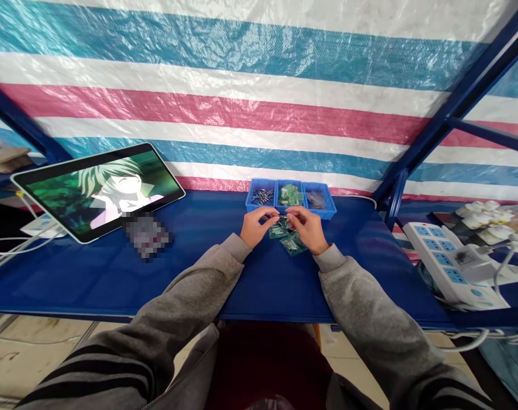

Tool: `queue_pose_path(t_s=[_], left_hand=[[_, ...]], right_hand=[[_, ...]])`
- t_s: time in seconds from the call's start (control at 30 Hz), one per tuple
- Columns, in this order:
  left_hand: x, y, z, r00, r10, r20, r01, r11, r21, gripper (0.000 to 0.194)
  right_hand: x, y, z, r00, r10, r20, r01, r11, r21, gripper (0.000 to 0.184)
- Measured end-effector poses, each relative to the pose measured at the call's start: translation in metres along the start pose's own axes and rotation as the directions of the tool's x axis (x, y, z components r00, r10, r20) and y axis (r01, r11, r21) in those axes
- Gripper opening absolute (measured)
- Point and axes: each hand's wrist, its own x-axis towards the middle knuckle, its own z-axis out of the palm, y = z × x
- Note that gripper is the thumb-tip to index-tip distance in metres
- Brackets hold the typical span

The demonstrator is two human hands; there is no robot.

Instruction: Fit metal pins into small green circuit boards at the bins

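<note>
Left hand (256,226) and right hand (309,229) curl close together by green packets (294,244).

Left hand (257,226), right hand (309,229) — close together over green packets (293,245), blue bins (325,214) behind, lit screen (101,193) at left

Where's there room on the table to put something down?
The table is bare between the blurred thing and left hand, and between the right hand and frame. It's crowded around both hands: green bags, blue bins.
</note>
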Motion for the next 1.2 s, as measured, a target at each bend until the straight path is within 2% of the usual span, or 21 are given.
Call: queue_pose_path(t_s=[0.13, 0.3, 0.67, 0.83, 1.0, 1.2], left_hand=[[-0.0004, -0.0015, 0.0001, 1.0, 0.005, -0.019, -0.005, 1.0, 0.01, 0.028], [-0.0019, -0.0026, 0.001, 0.999, -0.05, 0.005, 0.05, 0.997, -0.06, 0.031], [-0.001, -0.0012, 0.0012, 0.996, -0.092, 0.02, 0.094, 0.985, -0.148, 0.033], [-0.0019, -0.0009, 0.0011, 0.993, -0.114, 0.034, 0.118, 0.978, -0.172, 0.034], [-0.0008, -0.0059, 0.0023, 0.992, -0.126, 0.004, 0.125, 0.975, -0.183, 0.034], [0.0003, -0.0086, 0.0042, 0.982, -0.186, 0.037, 0.189, 0.952, -0.239, 0.033]], right_hand=[[-0.0003, -0.0013, -0.0002, 0.999, -0.036, -0.013, 0.036, 0.999, 0.003, 0.027], [-0.0005, -0.0021, 0.0, 0.995, -0.101, 0.0, 0.101, 0.995, -0.007, 0.023], [-0.0009, 0.0006, 0.0007, 0.995, -0.097, 0.028, 0.097, 0.995, -0.007, 0.02], [-0.0006, 0.0012, 0.0016, 0.998, -0.056, 0.039, 0.056, 0.998, 0.01, 0.022], [0.0004, 0.001, 0.0019, 0.999, -0.035, 0.019, 0.035, 0.999, 0.028, 0.022], [0.0003, 0.0007, 0.0022, 0.999, -0.038, 0.014, 0.038, 0.999, 0.024, 0.022]])
